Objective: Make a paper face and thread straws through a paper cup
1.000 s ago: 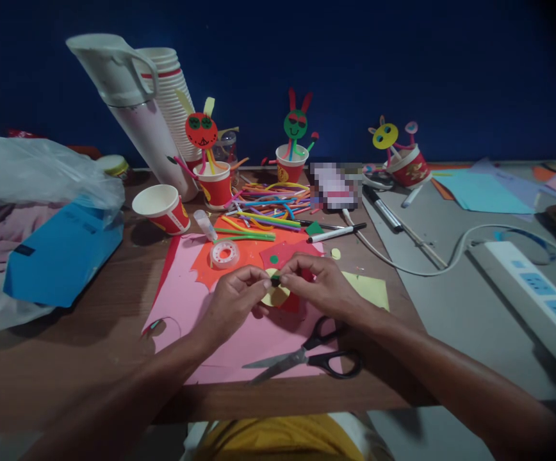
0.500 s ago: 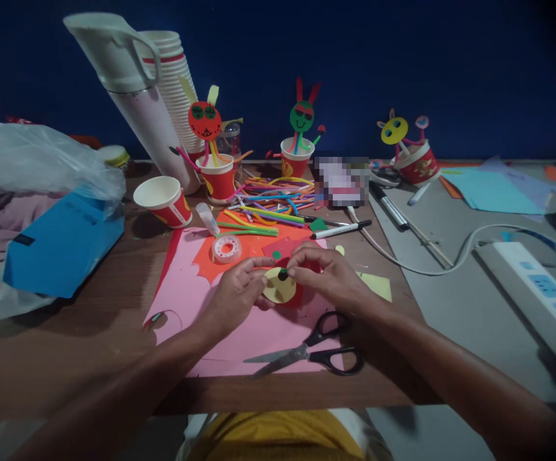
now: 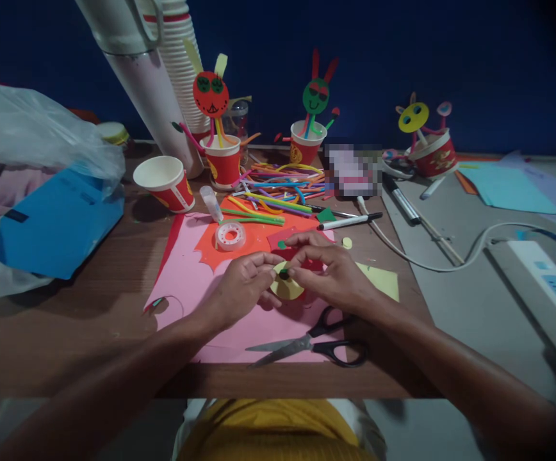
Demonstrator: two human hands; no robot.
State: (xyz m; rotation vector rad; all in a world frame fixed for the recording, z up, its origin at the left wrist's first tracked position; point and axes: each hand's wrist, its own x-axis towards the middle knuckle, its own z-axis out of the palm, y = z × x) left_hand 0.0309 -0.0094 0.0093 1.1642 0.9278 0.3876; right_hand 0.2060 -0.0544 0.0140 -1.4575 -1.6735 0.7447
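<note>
Pinched by its left edge in my left hand (image 3: 244, 285) is a pale yellow paper disc (image 3: 287, 290). My right hand (image 3: 333, 272) bends over the disc's upper right, fingertips closed on a small dark green and black paper piece (image 3: 284, 274) that lies against or just over the disc; I cannot tell which. Below both hands is a pink paper sheet (image 3: 239, 326). Black-handled scissors (image 3: 302, 344) lie on it, blades slightly apart and pointing left. Beyond my fingers are a red paper piece (image 3: 278, 238) and a small green dot (image 3: 282, 244).
A tape roll (image 3: 230, 237) sits on orange paper, with colourful pipe cleaners (image 3: 282, 182) behind. Paper cups with stick figures (image 3: 220, 163) stand at the back beside a leaning flask (image 3: 138, 89). At left is a plastic bag (image 3: 42, 128); at right, a power strip (image 3: 547, 288) and cable.
The view has tilted down and shifted slightly left, so the table contents sit higher and further right. Both hands stay at the disc, the right fingertips still on the small dark piece.
</note>
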